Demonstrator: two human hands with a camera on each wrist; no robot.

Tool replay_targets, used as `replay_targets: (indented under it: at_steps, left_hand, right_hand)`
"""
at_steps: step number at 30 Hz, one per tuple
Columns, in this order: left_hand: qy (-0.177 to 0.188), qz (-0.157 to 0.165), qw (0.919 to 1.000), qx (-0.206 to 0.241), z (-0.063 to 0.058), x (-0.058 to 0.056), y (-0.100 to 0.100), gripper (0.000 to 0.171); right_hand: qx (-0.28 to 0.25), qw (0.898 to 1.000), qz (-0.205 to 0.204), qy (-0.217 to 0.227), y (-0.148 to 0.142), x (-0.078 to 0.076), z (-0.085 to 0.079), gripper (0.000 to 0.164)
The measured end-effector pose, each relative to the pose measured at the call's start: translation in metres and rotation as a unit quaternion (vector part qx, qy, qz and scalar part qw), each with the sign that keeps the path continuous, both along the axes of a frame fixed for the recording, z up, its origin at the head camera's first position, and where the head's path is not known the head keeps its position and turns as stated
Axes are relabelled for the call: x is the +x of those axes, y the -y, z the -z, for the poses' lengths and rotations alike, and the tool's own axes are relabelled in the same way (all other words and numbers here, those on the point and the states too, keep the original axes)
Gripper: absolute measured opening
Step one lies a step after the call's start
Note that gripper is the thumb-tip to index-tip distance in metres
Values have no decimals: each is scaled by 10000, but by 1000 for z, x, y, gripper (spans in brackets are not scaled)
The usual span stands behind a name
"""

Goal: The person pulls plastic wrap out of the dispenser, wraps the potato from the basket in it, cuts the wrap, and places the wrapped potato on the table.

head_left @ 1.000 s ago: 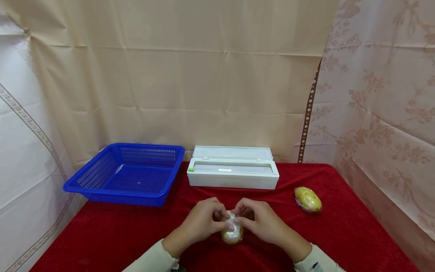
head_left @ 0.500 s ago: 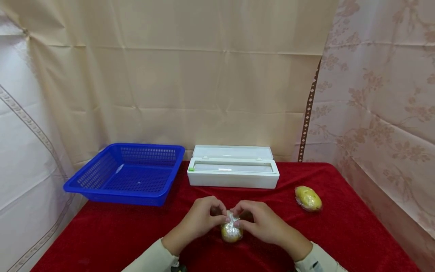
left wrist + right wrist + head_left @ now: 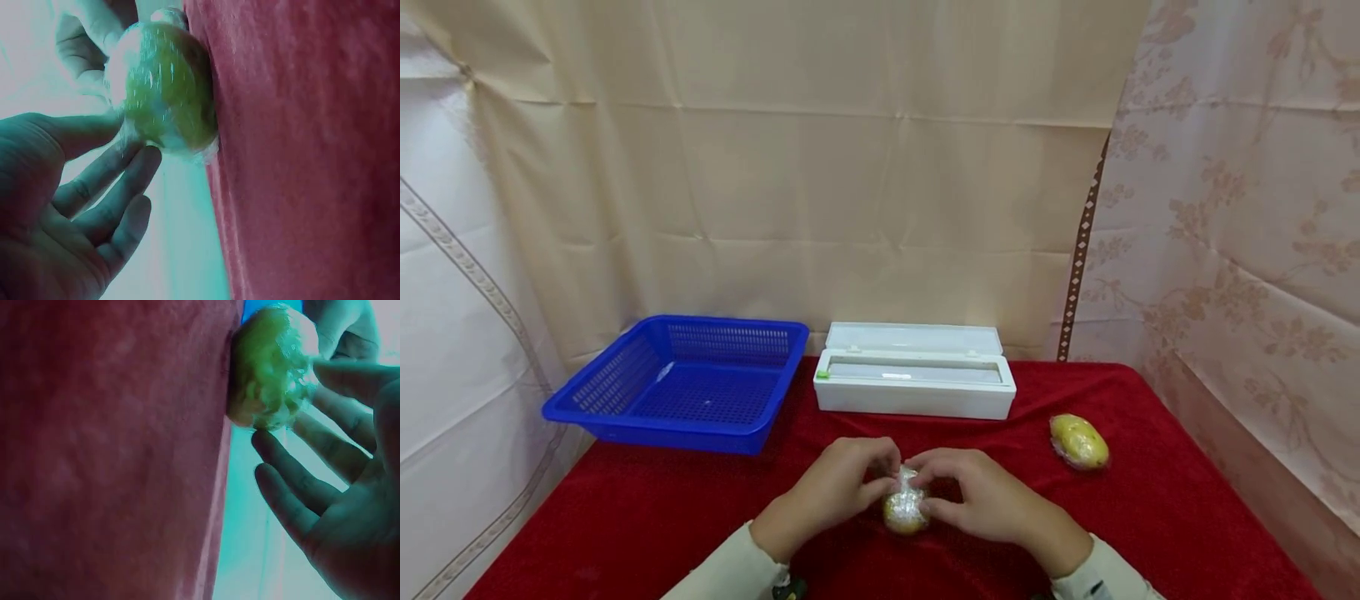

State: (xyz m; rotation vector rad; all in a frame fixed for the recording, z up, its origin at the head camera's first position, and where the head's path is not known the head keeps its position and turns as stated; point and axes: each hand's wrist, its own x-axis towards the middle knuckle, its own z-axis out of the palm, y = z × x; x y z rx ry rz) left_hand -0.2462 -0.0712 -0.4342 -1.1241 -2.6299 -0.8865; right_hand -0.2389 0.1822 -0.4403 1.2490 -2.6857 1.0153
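Observation:
A rounded yellow-green fruit [image 3: 906, 510] in clear cling film rests on the red cloth near the table's front; its exact kind is unclear. From the left, my left hand [image 3: 838, 483] pinches the film at the fruit's side between thumb and index finger. On the other side, my right hand [image 3: 988, 496] holds the fruit's wrapped edge with curved thumb and fingers. Both wrist views show the fruit [image 3: 169, 87] close up, its film wrinkled and shiny. The remaining fingers of each hand spread loosely beside it. A second wrapped yellow fruit [image 3: 1078, 442] lies apart at the right.
A white cling film dispenser [image 3: 917, 402] with its lid raised stands at the back middle. To its left sits a blue perforated plastic basket [image 3: 677, 433]. Red cloth [image 3: 1150, 533] covers the table, and curtains [image 3: 850, 183] hang behind and at both sides.
The thumbs and fingers have shifted slightly on the film, and the right fingers have spread wider. The fruit has moved a little to the left. Basket, dispenser and second fruit stay put.

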Motion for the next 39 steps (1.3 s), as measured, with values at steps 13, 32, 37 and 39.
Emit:
replay_targets:
  at_steps: [13, 32, 37, 39]
  left_hand:
    - [92, 593, 9935, -969, -9, -1, 12, 34]
    - [206, 803, 9964, 171, 1, -11, 15, 30]
    - [1141, 496, 9884, 872, -1, -12, 14, 30]
    - [1446, 274, 9839, 1017, 0, -12, 12, 28]
  right_hand:
    - [390, 9991, -49, 155, -2, -1, -6, 54]
    - [-470, 9986, -231, 8, -9, -6, -2, 39]
    - [-731, 9968, -87, 319, -12, -9, -5, 29]
    - [-765, 9961, 39, 433, -12, -9, -5, 26]
